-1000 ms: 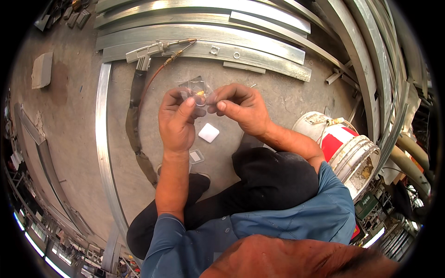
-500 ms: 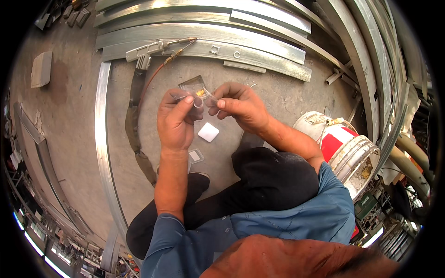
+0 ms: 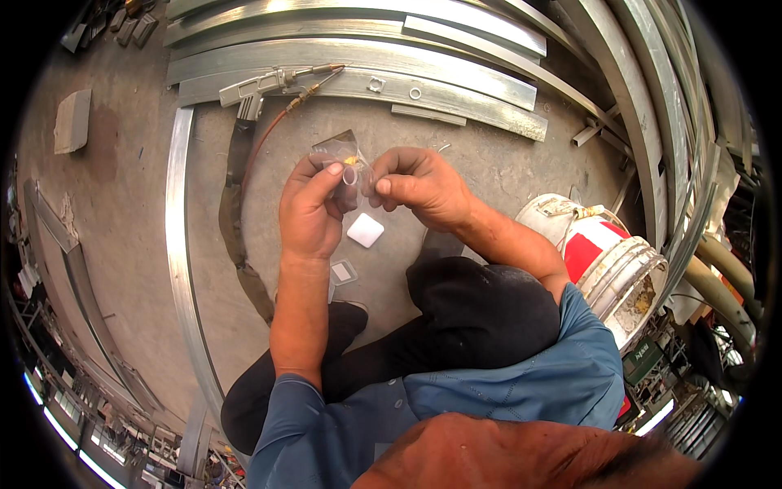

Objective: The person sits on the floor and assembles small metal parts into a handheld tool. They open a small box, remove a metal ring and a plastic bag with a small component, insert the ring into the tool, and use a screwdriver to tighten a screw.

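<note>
A thin clear plastic bag [image 3: 365, 169] is stretched between my two hands, above the concrete floor. My left hand [image 3: 312, 208] is closed, pinching the bag's left side between thumb and fingers. Right by those fingertips shows a small pale ring [image 3: 350, 175]; whether it is inside the bag or in front of it I cannot tell. Across from it, my right hand [image 3: 422, 189] pinches the bag's other side. A yellow bit [image 3: 351, 160] shows behind or through the plastic. On the floor below lie a white rounded-square piece [image 3: 366, 231] and a small clear case [image 3: 344, 272].
A dark square piece [image 3: 336, 143] lies just beyond my hands. A welding torch [image 3: 259, 85] rests on metal channels [image 3: 456, 106], its cable running down at left. A long metal bar [image 3: 177, 220] lies farther left. A tipped, stained bucket [image 3: 599, 253] is at right.
The plastic bag is spread wider and shows more between my hands. My right hand has shifted slightly left, and its fingertips sit closer to the ring.
</note>
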`<state>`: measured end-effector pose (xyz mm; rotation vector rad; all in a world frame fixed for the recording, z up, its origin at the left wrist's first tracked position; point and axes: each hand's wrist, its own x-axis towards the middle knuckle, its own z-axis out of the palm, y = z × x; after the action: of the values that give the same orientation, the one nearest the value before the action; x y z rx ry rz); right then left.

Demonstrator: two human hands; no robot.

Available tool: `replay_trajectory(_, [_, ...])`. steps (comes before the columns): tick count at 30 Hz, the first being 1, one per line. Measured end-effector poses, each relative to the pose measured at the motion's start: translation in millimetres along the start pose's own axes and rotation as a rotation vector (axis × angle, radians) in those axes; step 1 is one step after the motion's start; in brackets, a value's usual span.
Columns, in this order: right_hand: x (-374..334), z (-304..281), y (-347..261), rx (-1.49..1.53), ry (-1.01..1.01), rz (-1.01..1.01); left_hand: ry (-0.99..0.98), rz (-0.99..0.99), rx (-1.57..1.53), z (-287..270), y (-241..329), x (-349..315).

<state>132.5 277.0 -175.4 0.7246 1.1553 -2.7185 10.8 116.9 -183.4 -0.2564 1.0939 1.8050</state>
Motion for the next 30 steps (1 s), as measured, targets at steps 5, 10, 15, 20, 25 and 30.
replay_trajectory(5, [0.4,1.4,3.4,0.016,0.033,-0.029,0.268,0.313,0.348,21.9,0.8,-5.9])
replay_trajectory(10, [-0.8,0.7,3.9,-0.021,0.058,-0.040,0.181,0.845,1.251,38.3,18.3,-35.2])
replay_trajectory(15, [0.3,6.3,2.7,-0.060,0.061,-0.062,0.118,0.944,1.388,49.6,11.8,-41.0])
replay_trajectory(20, [-0.7,5.1,2.9,-0.073,0.061,-0.038,0.110,0.939,1.403,48.9,11.7,-40.9])
replay_trajectory(25, [-0.2,3.2,1.9,-0.083,0.027,-0.044,0.100,0.751,1.304,46.8,15.0,-44.0])
replay_trajectory(30, [-2.9,9.7,1.8,-0.210,0.064,-0.066,0.072,0.732,1.247,45.4,17.1,-41.8])
